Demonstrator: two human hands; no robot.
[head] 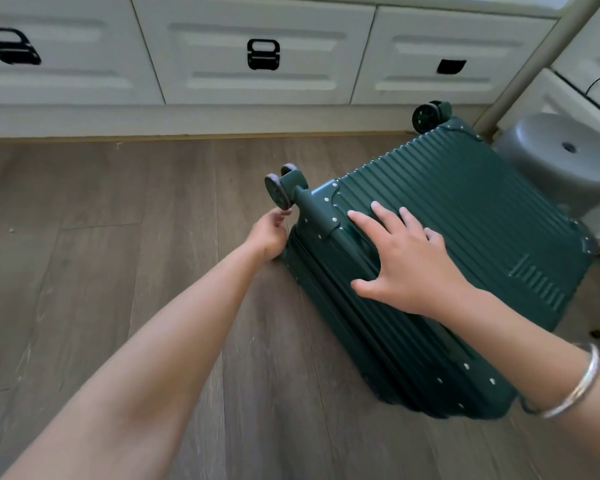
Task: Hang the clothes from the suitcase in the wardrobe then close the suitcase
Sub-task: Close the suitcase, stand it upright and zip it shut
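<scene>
The wooden floor (118,237) carries a closed green suitcase (465,220) lying flat, and a grey stool (561,161) stands just beside it.

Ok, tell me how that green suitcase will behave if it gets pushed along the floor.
Probably slides rather than rolls: the suitcase lies flat on the floor with its wheels sticking out sideways. It looks ribbed and hard, so should stay stiff under the right hand. Lying low and wide, it seems unlikely to tip.

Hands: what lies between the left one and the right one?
The head view shows the riveted corner of the green suitcase between them; the left hand is beside it near a wheel, the right hand spread flat on the ribbed shell.
</scene>
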